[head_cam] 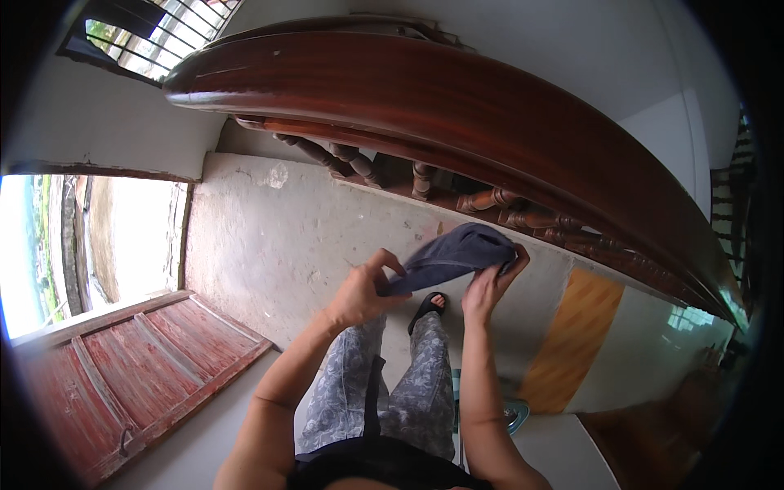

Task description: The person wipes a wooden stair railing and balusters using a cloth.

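A dark blue-grey cloth (453,254) is stretched between my two hands, folded and bunched, above the floor. My left hand (367,288) pinches its narrow end between thumb and fingers. At the thicker, bunched end, my right hand (493,278) grips it with the fingers partly hidden behind the fabric. Just beyond the cloth runs a thick, polished wooden handrail (429,79). Turned wooden balusters (422,180) stand beneath it.
An open doorway (128,233) lies at left, with a weathered red wooden door (147,367) beside it. A barred window (165,40) is at upper left. An orange-brown patterned strip (572,340) crosses the floor at right. A teal-rimmed object (517,416) sits partly behind my right arm.
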A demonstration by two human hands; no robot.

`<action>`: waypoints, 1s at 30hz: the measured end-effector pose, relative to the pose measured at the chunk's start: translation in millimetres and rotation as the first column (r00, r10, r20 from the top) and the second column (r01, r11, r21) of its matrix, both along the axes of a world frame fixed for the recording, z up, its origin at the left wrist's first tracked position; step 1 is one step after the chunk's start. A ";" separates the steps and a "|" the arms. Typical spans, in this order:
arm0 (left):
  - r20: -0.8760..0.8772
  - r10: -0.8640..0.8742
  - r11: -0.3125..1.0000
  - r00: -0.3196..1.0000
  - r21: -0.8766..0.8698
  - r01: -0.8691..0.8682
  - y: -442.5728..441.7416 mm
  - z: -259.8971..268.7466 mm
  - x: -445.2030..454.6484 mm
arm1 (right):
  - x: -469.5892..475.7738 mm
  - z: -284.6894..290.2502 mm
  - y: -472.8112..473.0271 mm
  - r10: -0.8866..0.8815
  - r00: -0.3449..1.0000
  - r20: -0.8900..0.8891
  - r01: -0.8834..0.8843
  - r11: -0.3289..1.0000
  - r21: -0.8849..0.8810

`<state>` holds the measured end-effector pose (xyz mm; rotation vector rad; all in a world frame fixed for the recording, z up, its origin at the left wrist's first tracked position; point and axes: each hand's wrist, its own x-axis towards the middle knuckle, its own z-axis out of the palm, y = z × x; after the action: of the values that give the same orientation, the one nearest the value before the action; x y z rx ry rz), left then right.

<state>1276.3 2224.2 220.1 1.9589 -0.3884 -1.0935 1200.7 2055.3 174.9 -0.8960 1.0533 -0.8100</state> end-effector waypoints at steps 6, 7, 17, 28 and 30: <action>-0.051 -0.340 0.869 0.939 -0.398 0.293 -37.8 -45.3 -36.7 | 7.8 -85.6 28.2 0.073 0.964 0.256 -0.199 0.837 0.510; -0.065 -0.357 0.865 0.932 -0.400 0.303 -37.9 -52.9 -40.9 | 10.8 -94.7 37.5 0.086 0.959 0.270 -0.216 0.839 0.499; -0.124 0.156 0.798 0.980 -0.569 -0.199 -32.3 -157.3 87.7 | 142.0 -127.8 -38.8 0.588 0.809 0.008 -0.486 0.676 -0.554; 0.651 0.489 0.720 0.581 -0.677 0.153 -19.0 -264.4 134.2 | 152.9 -183.2 -62.8 0.829 0.330 0.452 -0.562 0.557 -0.611; 0.589 0.766 0.541 0.256 -0.807 0.239 -5.4 -251.8 175.9 | 161.7 -162.5 -49.9 0.777 0.521 0.355 -0.325 0.564 -0.759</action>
<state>1452.2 2218.8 -31.7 1.4204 -0.8717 0.7208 1362.4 2005.5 12.4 -1.2810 -0.2536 -0.7739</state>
